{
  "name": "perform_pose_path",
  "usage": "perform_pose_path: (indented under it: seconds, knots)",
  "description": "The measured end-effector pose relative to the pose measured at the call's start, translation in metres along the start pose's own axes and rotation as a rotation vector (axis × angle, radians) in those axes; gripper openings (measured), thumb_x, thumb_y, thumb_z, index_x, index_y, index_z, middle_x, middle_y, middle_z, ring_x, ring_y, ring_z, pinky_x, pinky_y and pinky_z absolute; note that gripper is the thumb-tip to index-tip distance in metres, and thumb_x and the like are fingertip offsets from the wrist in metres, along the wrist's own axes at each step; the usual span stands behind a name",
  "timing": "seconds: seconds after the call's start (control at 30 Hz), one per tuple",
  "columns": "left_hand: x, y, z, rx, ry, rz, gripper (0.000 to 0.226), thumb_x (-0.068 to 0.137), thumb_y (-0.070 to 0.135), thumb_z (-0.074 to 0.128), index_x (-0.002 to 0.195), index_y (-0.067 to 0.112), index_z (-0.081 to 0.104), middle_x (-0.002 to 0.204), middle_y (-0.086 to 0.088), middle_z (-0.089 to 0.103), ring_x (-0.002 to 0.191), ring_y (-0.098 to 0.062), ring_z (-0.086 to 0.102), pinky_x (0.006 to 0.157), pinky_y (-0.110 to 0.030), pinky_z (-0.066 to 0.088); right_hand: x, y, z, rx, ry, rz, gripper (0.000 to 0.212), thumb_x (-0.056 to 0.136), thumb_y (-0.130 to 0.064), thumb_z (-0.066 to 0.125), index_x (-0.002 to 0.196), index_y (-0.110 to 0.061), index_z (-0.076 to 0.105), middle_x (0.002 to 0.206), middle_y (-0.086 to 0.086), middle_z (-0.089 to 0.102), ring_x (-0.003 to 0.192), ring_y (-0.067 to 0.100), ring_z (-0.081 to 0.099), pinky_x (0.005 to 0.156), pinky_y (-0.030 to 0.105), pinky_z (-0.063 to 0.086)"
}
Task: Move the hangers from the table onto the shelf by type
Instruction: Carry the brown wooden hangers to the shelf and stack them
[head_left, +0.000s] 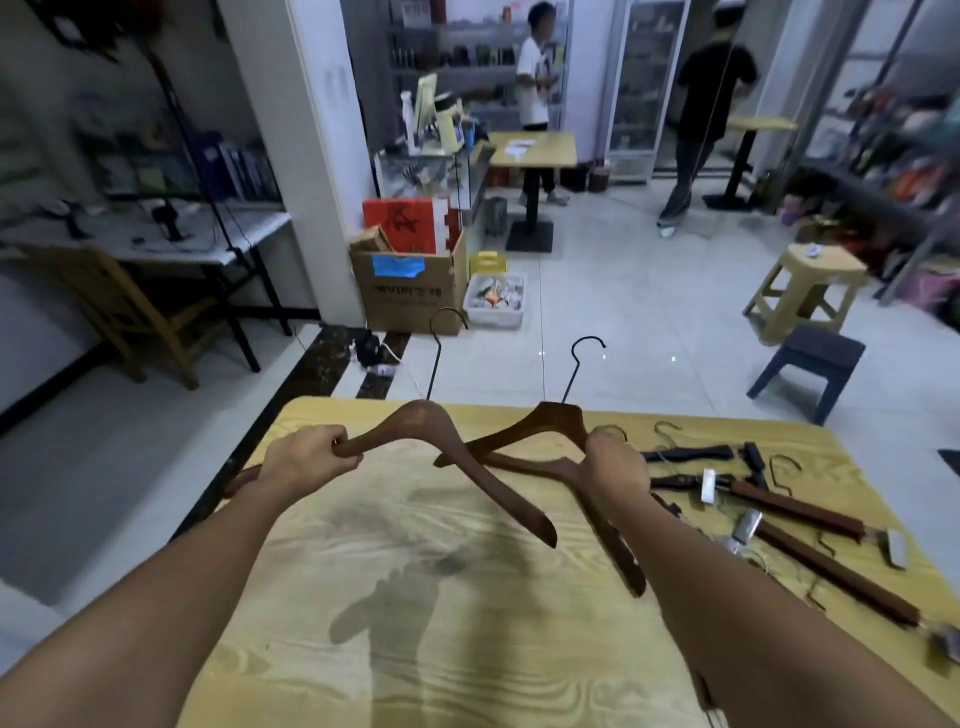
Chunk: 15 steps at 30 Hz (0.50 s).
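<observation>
Over the yellow wooden table (447, 649) I hold two brown wooden coat hangers with black hooks. My left hand (311, 457) grips the left arm of one hanger (431, 431), lifted above the table. My right hand (618, 467) grips the right shoulder of the second hanger (524, 436). A third brown hanger (550, 470) shows just beneath it; whether my right hand holds it too I cannot tell. Several brown clip hangers (800, 509) and a black one (691, 454) lie on the table's right side.
A shelving rack (893, 135) with colourful goods stands at the far right. A tan stool (805, 291) and a dark blue stool (810, 364) sit beyond the table. A cardboard box (410, 286), a chair (130, 312) and two people (535, 78) are farther off.
</observation>
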<state>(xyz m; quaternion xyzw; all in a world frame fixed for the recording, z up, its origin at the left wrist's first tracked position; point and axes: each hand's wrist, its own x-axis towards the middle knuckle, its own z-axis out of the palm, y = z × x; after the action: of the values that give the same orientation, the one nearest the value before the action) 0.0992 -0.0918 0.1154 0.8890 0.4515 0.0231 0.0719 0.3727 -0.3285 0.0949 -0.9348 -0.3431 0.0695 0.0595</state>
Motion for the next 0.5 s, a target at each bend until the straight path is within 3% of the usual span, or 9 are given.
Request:
perform_pose_path:
  seconds: [0.23,0.37,0.5]
  knots:
    - [0.017,-0.002,-0.051,-0.059,0.077,-0.001,0.029,0.077,0.051,0.061,0.065,0.027,0.050,0.067,0.006,0.060,0.069,-0.017,0.057,0.053,-0.028,0.033,0.023,-0.041,-0.082,0.085,0.200,-0.001,0.020,0.095,-0.006,0.050,0.115,-0.004,0.047,0.110,0.011,0.062,0.099,0.030,0.065,0.069,0.033,0.045]
    - [0.017,-0.009,-0.076,-0.057,0.119,-0.017,0.024,0.076,0.049,0.059,0.065,0.028,0.055,0.062,0.007,0.057,0.062,-0.011,0.054,0.049,-0.024,0.032,0.033,-0.060,-0.117,0.199,0.310,0.024,0.020,0.093,0.000,0.050,0.113,-0.002,0.049,0.112,0.014,0.063,0.102,0.032,0.064,0.079,0.035,0.050]
    - [0.009,-0.020,-0.099,-0.032,0.176,-0.059,0.018,0.078,0.050,0.059,0.071,0.033,0.056,0.064,0.009,0.056,0.066,-0.013,0.054,0.048,-0.023,0.029,0.042,-0.075,-0.144,0.305,0.390,0.028,0.019,0.093,0.004,0.048,0.111,0.001,0.049,0.111,0.018,0.063,0.101,0.035,0.064,0.080,0.036,0.050]
